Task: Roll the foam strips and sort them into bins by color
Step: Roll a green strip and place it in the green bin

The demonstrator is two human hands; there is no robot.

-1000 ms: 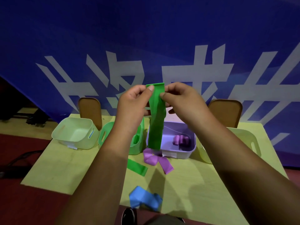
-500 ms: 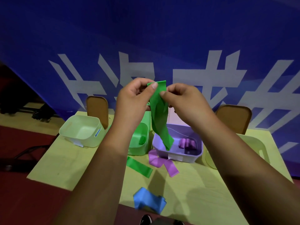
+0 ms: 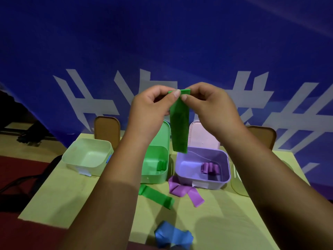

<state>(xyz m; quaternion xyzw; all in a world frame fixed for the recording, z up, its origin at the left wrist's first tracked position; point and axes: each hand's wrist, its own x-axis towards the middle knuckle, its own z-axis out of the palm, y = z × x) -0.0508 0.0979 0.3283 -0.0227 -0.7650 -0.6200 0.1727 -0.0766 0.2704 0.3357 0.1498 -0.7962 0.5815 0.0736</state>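
Blue backdrop cloth [image 3: 162, 42] printed with large white characters is seen behind a yellow-green worktop [image 3: 72, 195], and red floor [image 3: 18, 168] is visible to the left of it. Four bins are lined up along the far part of the worktop: a pale bin [image 3: 84, 167] at far left, a green bin [image 3: 155, 177] next to it, a purple bin [image 3: 216, 185] right of that, and a second pale bin [image 3: 237, 186] at the right, largely hidden by the right forearm. A green lid [image 3: 162, 134] is stood up behind the green bin and a pink lid [image 3: 201, 136] behind the purple one; brown panels [image 3: 107, 130] are seen behind the outer bins.

A green foam strip [image 3: 180, 127] is held up in the air above the gap between the green and purple bins, well clear of the worktop. Its top edge is pinched by the left grip [image 3: 151, 105] between thumb and curled fingers, and by the right grip [image 3: 210, 105] in the same way just beside it, so that the two thumbs nearly touch. The strip is left hanging straight down, unrolled, its lower end seen in front of the far rim of the purple bin.

A rolled green piece [image 3: 161, 166] is seen inside the green bin, and several purple rolls [image 3: 210, 167] are lying together inside the purple bin. On the worktop near the bins, a flat green strip [image 3: 156, 195] is laid in front of the green bin, a crumpled purple strip [image 3: 182, 189] is touching the purple bin's near wall, and a folded blue strip [image 3: 173, 237] is lying at the near edge
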